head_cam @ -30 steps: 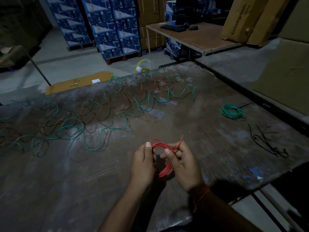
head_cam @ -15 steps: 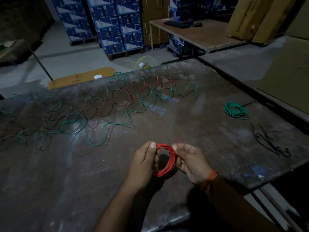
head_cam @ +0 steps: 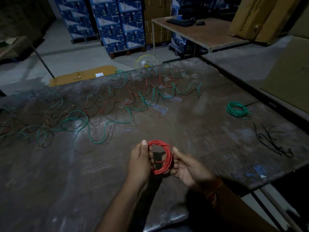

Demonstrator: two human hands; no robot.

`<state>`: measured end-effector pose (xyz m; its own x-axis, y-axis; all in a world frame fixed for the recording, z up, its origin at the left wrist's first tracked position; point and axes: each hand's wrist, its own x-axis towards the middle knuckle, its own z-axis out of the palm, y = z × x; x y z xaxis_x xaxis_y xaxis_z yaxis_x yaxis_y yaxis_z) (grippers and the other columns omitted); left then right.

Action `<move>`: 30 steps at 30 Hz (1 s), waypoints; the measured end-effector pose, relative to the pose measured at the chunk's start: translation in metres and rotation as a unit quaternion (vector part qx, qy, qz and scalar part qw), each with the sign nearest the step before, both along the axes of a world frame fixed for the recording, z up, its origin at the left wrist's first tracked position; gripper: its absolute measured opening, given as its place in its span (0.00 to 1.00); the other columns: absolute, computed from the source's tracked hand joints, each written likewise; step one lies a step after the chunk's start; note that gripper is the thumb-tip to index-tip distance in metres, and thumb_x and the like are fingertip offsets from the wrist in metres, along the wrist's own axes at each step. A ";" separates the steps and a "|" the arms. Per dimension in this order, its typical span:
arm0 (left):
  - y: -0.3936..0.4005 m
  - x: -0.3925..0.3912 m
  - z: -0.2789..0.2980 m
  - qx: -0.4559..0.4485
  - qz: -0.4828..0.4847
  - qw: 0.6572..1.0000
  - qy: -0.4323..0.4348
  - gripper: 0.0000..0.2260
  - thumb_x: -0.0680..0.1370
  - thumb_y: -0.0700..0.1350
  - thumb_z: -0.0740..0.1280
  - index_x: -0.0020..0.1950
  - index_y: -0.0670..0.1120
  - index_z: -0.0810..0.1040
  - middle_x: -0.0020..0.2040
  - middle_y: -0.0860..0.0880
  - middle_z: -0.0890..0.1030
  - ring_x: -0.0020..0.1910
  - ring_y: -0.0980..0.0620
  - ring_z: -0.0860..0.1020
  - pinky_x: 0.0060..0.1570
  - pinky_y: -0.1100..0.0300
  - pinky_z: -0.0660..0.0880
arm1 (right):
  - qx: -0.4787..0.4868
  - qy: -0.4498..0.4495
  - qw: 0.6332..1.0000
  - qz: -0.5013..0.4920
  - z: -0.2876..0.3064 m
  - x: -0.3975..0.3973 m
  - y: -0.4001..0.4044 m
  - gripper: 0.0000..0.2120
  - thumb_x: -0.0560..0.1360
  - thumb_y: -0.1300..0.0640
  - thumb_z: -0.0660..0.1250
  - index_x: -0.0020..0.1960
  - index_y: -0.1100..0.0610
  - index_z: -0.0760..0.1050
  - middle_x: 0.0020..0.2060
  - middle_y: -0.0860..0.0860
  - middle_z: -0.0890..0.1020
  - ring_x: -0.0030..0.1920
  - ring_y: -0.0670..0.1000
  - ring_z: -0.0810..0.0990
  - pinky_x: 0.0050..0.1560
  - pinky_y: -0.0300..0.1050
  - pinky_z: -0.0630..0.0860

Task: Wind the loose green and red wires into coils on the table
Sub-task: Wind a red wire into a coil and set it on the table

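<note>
Above the dark table (head_cam: 192,128), a left hand (head_cam: 141,162) and right hand (head_cam: 189,168) pinch opposite sides of a wound red coil (head_cam: 164,158) (loose green and red wires (head_cam: 107,106) remain beyond), which could spring open if either grip slackens.

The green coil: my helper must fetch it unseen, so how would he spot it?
Start at the big scuffed dark worktable and go to its right side. The tightly wound green wire coil lies there alone, beyond a tangle of thin black wire. Other green wire sprawls loose.
</note>
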<state>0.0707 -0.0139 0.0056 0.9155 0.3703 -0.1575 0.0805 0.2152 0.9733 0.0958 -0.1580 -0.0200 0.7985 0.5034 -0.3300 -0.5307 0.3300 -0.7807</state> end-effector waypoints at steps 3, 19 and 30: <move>0.000 0.002 -0.002 0.017 0.015 1.000 0.009 0.17 0.86 0.47 0.53 0.38 0.45 0.67 0.23 0.55 0.64 0.20 0.59 0.59 0.20 0.69 0.58 | 0.043 -0.033 0.998 0.016 -0.004 -0.007 0.006 0.21 0.73 0.58 0.71 0.60 0.71 0.78 0.48 0.60 0.83 0.41 0.50 0.82 0.39 0.39 0.75; -0.007 0.003 0.003 -0.003 0.060 0.998 0.020 0.17 0.86 0.47 0.54 0.40 0.43 0.70 0.24 0.51 0.67 0.19 0.56 0.67 0.21 0.66 0.68 | 0.070 0.080 0.991 -0.082 0.003 -0.008 0.025 0.07 0.74 0.59 0.62 0.52 0.57 0.71 0.38 0.57 0.83 0.31 0.50 0.79 0.28 0.39 0.67; 0.010 0.013 -0.021 0.070 0.123 0.988 0.055 0.20 0.85 0.49 0.55 0.34 0.47 0.70 0.22 0.54 0.69 0.23 0.55 0.66 0.30 0.57 0.62 | -0.061 -0.176 0.981 -0.055 -0.015 -0.018 0.035 0.17 0.68 0.64 0.72 0.56 0.54 0.78 0.40 0.48 0.79 0.42 0.45 0.78 0.44 0.37 0.76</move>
